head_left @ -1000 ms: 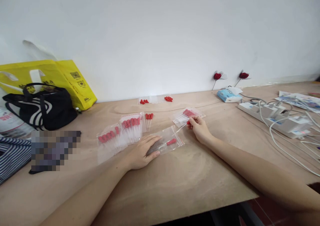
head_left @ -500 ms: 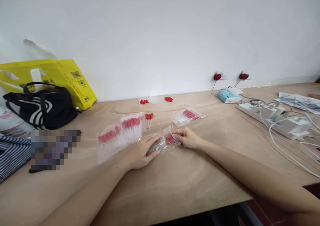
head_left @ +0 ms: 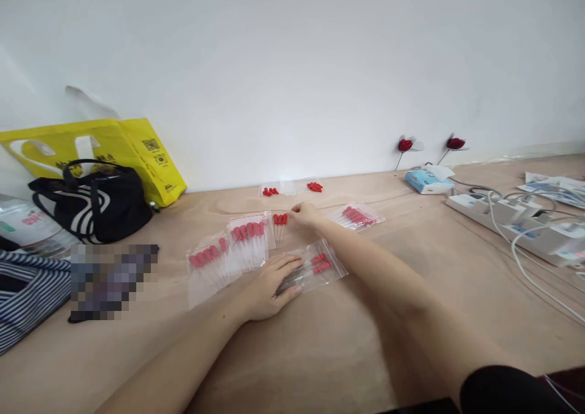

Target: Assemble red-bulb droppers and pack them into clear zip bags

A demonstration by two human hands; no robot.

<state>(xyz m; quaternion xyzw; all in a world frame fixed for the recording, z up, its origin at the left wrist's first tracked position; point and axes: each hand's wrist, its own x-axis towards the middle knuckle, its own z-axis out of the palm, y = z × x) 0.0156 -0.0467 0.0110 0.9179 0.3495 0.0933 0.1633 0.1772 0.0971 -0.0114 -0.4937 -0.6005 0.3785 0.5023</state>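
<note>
My left hand (head_left: 274,286) lies palm down with fingers and thumb apart on the left end of a clear zip bag (head_left: 338,267), which has several red-capped droppers (head_left: 321,263) inside. My right hand (head_left: 304,214) has its fingers pressed together beside the rightmost of three loose red-capped droppers (head_left: 280,219); what is between the fingertips cannot be made out. Left of them, two bags (head_left: 249,243) (head_left: 210,267) hold or carry several droppers in a row. Another filled bag (head_left: 361,215) lies behind my right forearm.
Small red pieces on clear bags (head_left: 292,187) lie near the wall. At the left are a yellow bag (head_left: 159,164), a black bag (head_left: 123,200) and striped cloth (head_left: 31,292). A tissue pack (head_left: 427,181), two red flowers (head_left: 405,144) and a power strip with cables (head_left: 525,231) are at the right.
My right hand has let go of the clear bag's right end and moved left and away from me, over to the loose droppers. My left hand stays on the bag. The view has shifted slightly.
</note>
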